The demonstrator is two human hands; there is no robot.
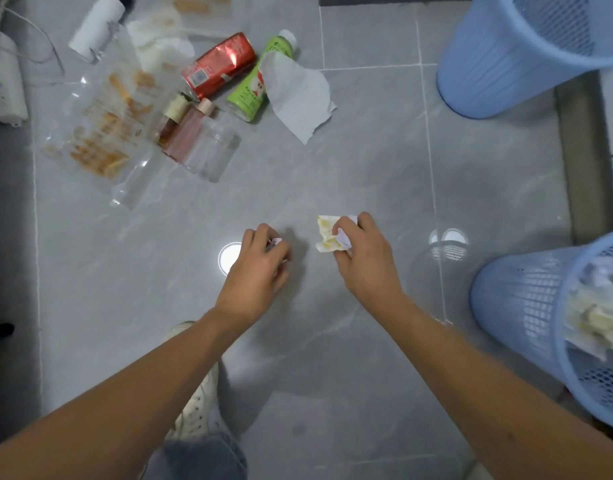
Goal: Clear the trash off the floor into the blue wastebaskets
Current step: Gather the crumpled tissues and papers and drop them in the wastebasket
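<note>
Head | right hand [362, 261] grip holds crumpled tissue [327, 233] | left hand [260, 265] grip seemingly pinches small scrap [276, 242]

Litter pile [180, 109] lies far left on the floor [333, 341]; two wastebaskets stand right, one far [506, 60], one near [527, 306].

**An indoor room, likely at home**

We see glossy grey floor tiles [367, 161] reflecting ceiling lights, a white power strip [2, 81] far left, household litter like a paper roll [97, 22], and blue mesh wastebaskets [527, 306] at right.
</note>
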